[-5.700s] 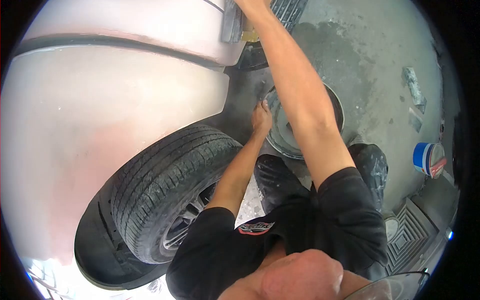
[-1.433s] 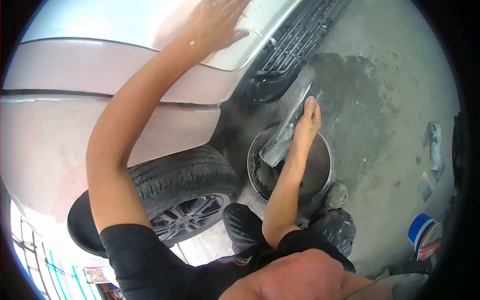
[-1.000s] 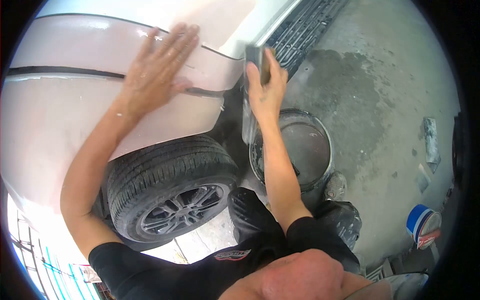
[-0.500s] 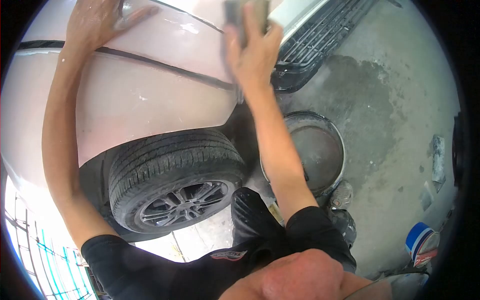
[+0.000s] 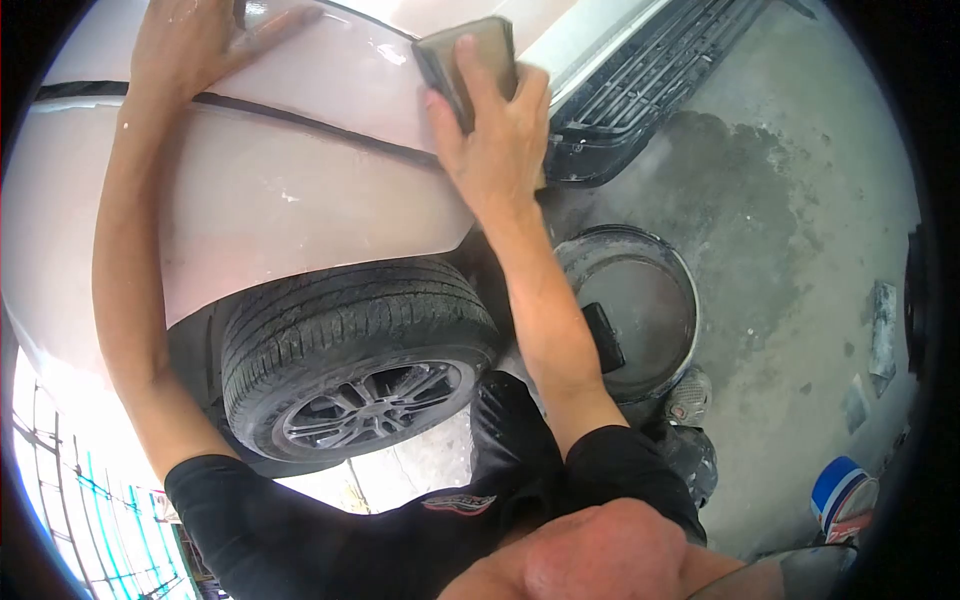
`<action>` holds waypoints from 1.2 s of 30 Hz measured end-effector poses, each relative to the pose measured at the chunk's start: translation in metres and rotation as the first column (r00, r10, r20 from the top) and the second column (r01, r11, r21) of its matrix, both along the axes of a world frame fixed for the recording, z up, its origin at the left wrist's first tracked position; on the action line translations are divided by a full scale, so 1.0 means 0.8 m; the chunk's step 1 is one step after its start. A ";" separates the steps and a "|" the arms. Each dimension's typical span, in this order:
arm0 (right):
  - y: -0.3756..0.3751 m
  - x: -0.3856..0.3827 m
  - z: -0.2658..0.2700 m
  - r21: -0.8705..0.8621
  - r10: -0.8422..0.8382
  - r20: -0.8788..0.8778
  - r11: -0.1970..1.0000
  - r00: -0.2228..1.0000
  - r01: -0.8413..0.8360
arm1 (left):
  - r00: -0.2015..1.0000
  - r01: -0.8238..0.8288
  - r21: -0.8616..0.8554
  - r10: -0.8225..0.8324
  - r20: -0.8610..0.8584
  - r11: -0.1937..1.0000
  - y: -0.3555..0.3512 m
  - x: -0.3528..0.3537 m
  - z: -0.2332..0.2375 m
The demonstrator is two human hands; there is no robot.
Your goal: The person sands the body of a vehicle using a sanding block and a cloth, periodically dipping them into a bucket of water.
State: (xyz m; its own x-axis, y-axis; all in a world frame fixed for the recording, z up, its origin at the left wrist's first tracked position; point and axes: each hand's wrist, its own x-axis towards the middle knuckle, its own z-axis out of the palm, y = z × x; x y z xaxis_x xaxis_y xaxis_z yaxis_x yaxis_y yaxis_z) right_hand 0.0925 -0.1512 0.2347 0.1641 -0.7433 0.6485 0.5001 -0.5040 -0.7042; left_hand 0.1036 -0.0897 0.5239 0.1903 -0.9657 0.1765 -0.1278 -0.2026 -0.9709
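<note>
My right hand (image 5: pixel 493 140) grips a brown-grey sanding block (image 5: pixel 468 62) and holds it against the pale, dusty car body panel (image 5: pixel 320 190), near the corner beside the black grille. My left hand (image 5: pixel 200 45) lies on the same bodywork at the upper left, fingers spread, with nothing seen in it. A dark seam runs across the panel between the two hands. What part of the block touches the surface is hidden by my fingers.
Below the panel is a tire with a spoked wheel (image 5: pixel 375 405). A round basin of murky water (image 5: pixel 650 310) stands on the wet floor, a dark block (image 5: pixel 604 338) at its edge. The black grille (image 5: pixel 625 85) is upper right; a blue-and-white can (image 5: pixel 845 492) is lower right.
My right hand and the block have shifted slightly left and down. The block now looks tilted and less blurred. My left hand stays nearly in place. More of the dark block in the basin shows.
</note>
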 end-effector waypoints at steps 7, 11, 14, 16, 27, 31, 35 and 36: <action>-0.048 0.017 0.010 0.105 0.040 -0.066 0.994 0.997 -0.033 | 1.000 0.003 0.001 -0.003 -0.002 1.000 -0.001 -0.003 -0.004; 0.003 -0.002 -0.002 -0.024 -0.009 -0.052 1.000 0.999 0.008 | 0.997 -0.027 0.011 0.026 0.068 1.000 0.001 0.008 -0.001; -0.054 0.014 0.013 0.032 0.007 -0.048 0.999 0.999 -0.005 | 0.999 -0.038 -0.022 0.038 0.025 0.999 -0.005 -0.004 -0.009; -0.086 -0.003 0.041 0.160 0.108 -0.159 0.984 0.981 -0.083 | 1.000 0.007 0.009 -0.007 0.013 1.000 -0.001 0.006 -0.003; -0.084 0.012 0.031 0.143 0.063 -0.071 0.988 0.996 -0.052 | 0.999 0.047 0.022 -0.047 -0.002 0.999 0.005 0.013 0.001; -0.013 -0.001 0.006 0.080 0.014 -0.007 0.997 1.000 -0.014 | 0.999 0.038 -0.003 -0.038 -0.011 0.999 0.001 0.004 -0.001; -0.032 0.012 0.001 0.034 0.005 0.006 0.999 1.000 -0.005 | 0.999 0.041 0.016 -0.041 -0.015 0.999 0.002 0.007 -0.003; -0.060 0.013 0.012 0.084 0.038 -0.040 0.996 0.998 -0.035 | 0.998 0.059 0.026 -0.059 0.005 0.998 0.001 0.011 -0.002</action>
State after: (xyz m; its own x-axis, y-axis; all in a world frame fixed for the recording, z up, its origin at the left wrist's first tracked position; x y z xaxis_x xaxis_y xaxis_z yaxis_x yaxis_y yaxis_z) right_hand 0.1032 -0.1990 0.2439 0.2176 -0.7877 0.5763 0.4865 -0.4243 -0.7637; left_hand 0.1124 -0.0887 0.5220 0.1321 -0.9794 0.1526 -0.1334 -0.1701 -0.9763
